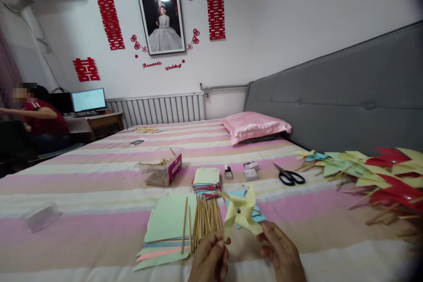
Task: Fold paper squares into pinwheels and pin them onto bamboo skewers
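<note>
The yellow paper pinwheel (234,220) is above the striped bed (99,238). The left hand (210,256) pinches its lower-left tip, the right hand (280,251) its lower-right blade, both nearly closed; light pressure should avoid creasing.

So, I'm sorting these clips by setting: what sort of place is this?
Most likely a bedroom: there's a wide bed with a striped cover, a gray padded headboard and a pink pillow lying near it.
</note>
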Available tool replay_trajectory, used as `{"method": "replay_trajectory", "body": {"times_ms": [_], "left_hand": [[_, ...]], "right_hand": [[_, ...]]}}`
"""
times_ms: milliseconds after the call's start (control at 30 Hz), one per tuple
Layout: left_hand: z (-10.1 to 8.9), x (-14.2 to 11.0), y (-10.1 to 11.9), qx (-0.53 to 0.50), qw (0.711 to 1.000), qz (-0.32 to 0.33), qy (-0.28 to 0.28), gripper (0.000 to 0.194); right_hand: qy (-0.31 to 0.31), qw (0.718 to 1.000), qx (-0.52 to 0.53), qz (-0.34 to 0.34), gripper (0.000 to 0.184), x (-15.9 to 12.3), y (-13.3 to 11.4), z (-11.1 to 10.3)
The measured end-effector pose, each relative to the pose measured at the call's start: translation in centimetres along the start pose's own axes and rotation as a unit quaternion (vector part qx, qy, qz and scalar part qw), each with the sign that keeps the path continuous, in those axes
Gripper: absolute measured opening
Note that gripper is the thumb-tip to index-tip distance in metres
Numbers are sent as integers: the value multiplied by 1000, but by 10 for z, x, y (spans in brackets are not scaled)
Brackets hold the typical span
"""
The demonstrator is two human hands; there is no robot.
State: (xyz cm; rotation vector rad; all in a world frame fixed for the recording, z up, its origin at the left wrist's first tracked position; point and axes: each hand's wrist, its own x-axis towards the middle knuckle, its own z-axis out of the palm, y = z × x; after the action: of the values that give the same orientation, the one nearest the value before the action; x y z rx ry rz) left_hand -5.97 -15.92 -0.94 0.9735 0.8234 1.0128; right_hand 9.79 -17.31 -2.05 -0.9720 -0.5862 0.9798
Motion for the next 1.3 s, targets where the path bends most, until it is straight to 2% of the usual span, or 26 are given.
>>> {"method": "replay_trajectory", "body": {"times_ms": [233, 367, 567, 767, 967, 1167, 1300], "left_hand": [[1, -2, 4, 21, 1000, 7, -4, 35], [2, -2, 4, 44, 999, 16, -26, 37], [2, -1, -1, 55, 998, 3, -39, 38], [8, -7, 8, 100, 993, -17, -55, 41], [8, -7, 8, 118, 990, -34, -72, 41], [5, -6, 5, 117, 991, -26, -64, 38], [4, -6, 2, 94, 994, -13, -56, 34]], "right_hand": [[-17, 999, 35, 7, 37, -2, 1, 5], [-60, 994, 60, 75, 29, -3, -3, 4], [-38, 984, 113, 133, 24, 1, -6, 0], [22, 982, 153, 105, 24, 4, -14, -4], [38, 989, 127, 62, 20, 8, -16, -10], [4, 985, 160, 69, 26, 9, -14, -10], [-51, 984, 143, 93, 27, 0, -15, 0]]}}
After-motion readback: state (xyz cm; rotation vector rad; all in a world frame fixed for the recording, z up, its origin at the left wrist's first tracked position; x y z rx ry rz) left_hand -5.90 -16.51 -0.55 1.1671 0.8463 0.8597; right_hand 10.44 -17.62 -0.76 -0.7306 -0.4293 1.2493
